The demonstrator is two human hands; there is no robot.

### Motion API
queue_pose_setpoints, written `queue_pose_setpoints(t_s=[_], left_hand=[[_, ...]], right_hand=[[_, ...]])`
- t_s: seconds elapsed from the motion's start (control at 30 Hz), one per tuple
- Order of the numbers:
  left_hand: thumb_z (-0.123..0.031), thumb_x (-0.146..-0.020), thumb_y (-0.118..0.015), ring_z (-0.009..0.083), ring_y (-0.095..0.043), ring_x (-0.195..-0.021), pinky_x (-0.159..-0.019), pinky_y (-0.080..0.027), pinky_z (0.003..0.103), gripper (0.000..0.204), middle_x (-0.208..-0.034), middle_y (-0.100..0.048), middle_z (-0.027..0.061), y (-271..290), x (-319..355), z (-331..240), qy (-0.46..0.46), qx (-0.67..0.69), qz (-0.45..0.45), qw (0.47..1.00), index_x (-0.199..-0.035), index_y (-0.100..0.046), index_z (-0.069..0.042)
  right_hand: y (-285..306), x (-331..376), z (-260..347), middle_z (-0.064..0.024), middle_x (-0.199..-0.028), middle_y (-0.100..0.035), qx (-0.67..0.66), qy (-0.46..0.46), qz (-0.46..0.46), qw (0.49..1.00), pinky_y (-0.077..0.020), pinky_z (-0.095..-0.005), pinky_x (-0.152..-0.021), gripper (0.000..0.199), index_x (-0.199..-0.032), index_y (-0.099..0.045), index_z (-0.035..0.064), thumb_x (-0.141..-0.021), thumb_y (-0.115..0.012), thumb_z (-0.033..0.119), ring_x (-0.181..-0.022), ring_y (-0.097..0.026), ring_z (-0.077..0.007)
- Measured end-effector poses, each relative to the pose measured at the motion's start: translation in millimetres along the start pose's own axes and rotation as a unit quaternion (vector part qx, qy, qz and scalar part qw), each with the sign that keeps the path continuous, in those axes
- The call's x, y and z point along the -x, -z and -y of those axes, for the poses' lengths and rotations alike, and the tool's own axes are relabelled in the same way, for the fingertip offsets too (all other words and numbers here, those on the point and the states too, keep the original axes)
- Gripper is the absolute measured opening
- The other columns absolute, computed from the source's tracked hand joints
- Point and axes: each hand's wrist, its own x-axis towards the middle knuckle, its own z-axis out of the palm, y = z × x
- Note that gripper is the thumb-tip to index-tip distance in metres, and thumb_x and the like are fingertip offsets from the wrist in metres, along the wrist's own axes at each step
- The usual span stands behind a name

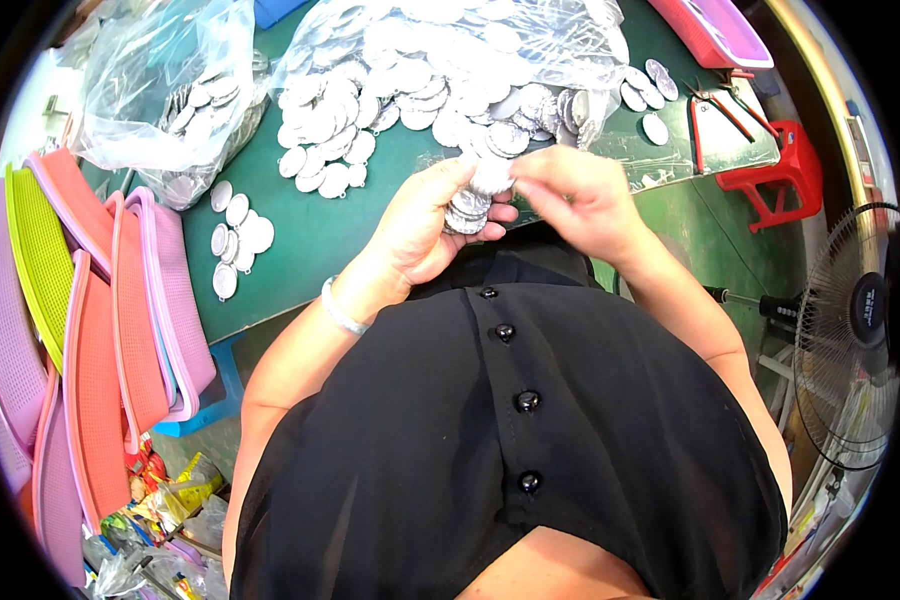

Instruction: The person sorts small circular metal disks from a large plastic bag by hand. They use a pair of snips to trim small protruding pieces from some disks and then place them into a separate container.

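Note:
My left hand (422, 222) is cupped around a small stack of round silver medallions (467, 210) at the table's near edge. Thumb and fingers of my right hand (582, 195) pinch one pale silver medallion (492, 177) just above that stack; its surface is washed out by light. Beyond my hands, a large pile of similar silver discs (410, 80) spreads over the green table (270, 240), partly under a clear plastic bag (560, 30). Some discs carry a small loop on the rim. A smaller group of discs (238, 238) lies to the left.
Another clear bag (160, 90) with discs stands at the far left. Stacked plastic baskets (100, 340) crowd the left side. Pliers (720, 110), a few loose discs (655, 128) and a pink basket (710, 35) are at the right end. A red stool (780, 180) and fan (850, 320) stand beyond.

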Motion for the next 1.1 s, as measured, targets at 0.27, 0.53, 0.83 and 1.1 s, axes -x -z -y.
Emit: queue_pose_setpoints(t_s=[0.27, 0.53, 0.83, 1.1], left_hand=[[-0.013, -0.085, -0.054, 0.0164, -0.061, -0.073, -0.057, -0.050, 0.025, 0.023, -0.089, -0.060, 0.0094, 6.1, 1.6, 0.7, -0.028, -0.038, -0.005, 0.999, -0.103, -0.055, 0.000], [-0.009, -0.083, -0.051, 0.0173, -0.060, -0.075, -0.057, -0.048, 0.025, 0.030, -0.097, -0.059, 0.0126, 10.3, 7.3, -4.0, -0.034, -0.056, 0.018, 0.998, -0.112, -0.050, 0.001], [-0.014, -0.083, -0.053, 0.0159, -0.058, -0.071, -0.055, -0.046, 0.024, 0.016, -0.084, -0.058, 0.0076, 15.2, 7.1, -4.2, -0.028, -0.061, -0.021, 0.998, -0.094, -0.052, -0.003], [-0.013, -0.083, -0.055, 0.0132, -0.057, -0.068, -0.054, -0.044, 0.023, 0.011, -0.080, -0.058, 0.0047, 11.2, 5.0, -5.0, -0.018, -0.076, -0.055, 0.995, -0.090, -0.053, -0.005]], right_hand=[[-6.3, -5.5, -10.8, -0.0086, -0.071, -0.055, 0.176, -0.045, -0.005, 0.983, -0.0452, -0.0320, -0.056, 0.020, -0.089, -0.058, 0.0032, -0.072, -0.063, 0.013, -0.067, -0.056, -0.0254], [-20.6, -9.7, -13.6, -0.0062, -0.069, -0.052, 0.351, -0.014, 0.028, 0.936, -0.0453, -0.0324, -0.056, 0.018, -0.078, -0.054, 0.0066, -0.072, -0.064, 0.021, -0.066, -0.056, -0.0220], [-13.4, -10.1, -17.4, -0.0057, -0.066, -0.052, 0.405, 0.017, 0.087, 0.910, -0.0460, -0.0315, -0.053, 0.009, -0.074, -0.051, 0.0060, -0.073, -0.055, 0.014, -0.061, -0.057, -0.0213], [-9.3, -8.6, -23.8, -0.0063, -0.063, -0.054, 0.401, 0.042, 0.098, 0.910, -0.0466, -0.0313, -0.051, 0.012, -0.082, -0.053, 0.0037, -0.072, -0.053, 0.011, -0.060, -0.058, -0.0209]])
